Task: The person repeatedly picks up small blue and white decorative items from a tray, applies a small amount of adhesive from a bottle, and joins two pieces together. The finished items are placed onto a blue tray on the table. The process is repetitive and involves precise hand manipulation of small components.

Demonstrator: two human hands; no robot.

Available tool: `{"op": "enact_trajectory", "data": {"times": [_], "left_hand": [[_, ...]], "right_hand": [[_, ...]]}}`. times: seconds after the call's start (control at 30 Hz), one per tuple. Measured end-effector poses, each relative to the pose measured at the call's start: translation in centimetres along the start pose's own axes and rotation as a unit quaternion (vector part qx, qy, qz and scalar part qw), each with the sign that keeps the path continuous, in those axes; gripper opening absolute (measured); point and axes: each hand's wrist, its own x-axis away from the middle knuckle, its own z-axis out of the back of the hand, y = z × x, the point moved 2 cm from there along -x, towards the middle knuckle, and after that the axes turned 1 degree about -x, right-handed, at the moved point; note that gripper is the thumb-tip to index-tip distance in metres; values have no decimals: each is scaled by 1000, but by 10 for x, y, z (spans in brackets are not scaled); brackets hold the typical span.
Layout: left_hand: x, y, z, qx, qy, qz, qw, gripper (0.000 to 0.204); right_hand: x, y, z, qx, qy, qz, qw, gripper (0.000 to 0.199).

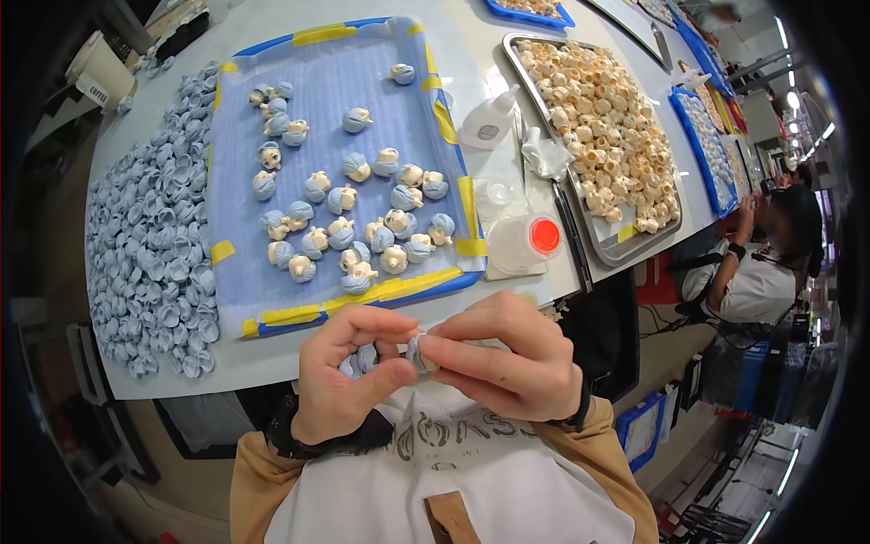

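the right hand (pixel 518 358) pinches a small blue-grey piece (pixel 416 354) between thumb and fingertips, just above the lap side of the surface (pixel 458 45). the left hand (pixel 340 381) is half curled, cradling more blue shells (pixel 361 361) against the palm, its thumb tip close beside the pinched piece. fingers hide most of it, so i cannot tell whether a cream head sits inside.

the step looks like fitting or readying a hair shell. to do it well, steady the piece from the left side and let the right fingertips do the fine turning — find the lie of the shell first, then press evenly around the edge rather than at one spot. these thin-looking shells would probably dent under a hard pinch. keep the spare ones loose in the palm, so they are not crushed by the gripping fingers.

the haired heads (pixel 341 234) sit in the blue-lined tray (pixel 317 82) straight ahead, some touching — a little space around each would guard the joins. loose shells lie in a heap (pixel 159 245) to the left; bare cream heads (pixel 598 118) fill the metal tray (pixel 614 244) to the right.
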Motion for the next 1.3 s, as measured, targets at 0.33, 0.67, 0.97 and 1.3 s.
{"op": "enact_trajectory", "data": {"times": [0.33, 0.67, 0.97, 1.3], "left_hand": [[3, -2, -4, 58, 5, 115, 992, 42], [14, 12, 51, 269, 202, -125, 933, 35], [14, 2, 30, 158, 69, -37, 984, 33], [9, 1, 17, 45, 100, -22, 994, 53]], "right_hand": [[2, 5, -26, 122, 5, 28, 992, 41], [-14, 30, -37, 176, -4, -46, 983, 39], [-19, 31, -59, 173, -7, -60, 983, 45], [3, 6, -11, 152, 49, 22, 987, 34]]}}
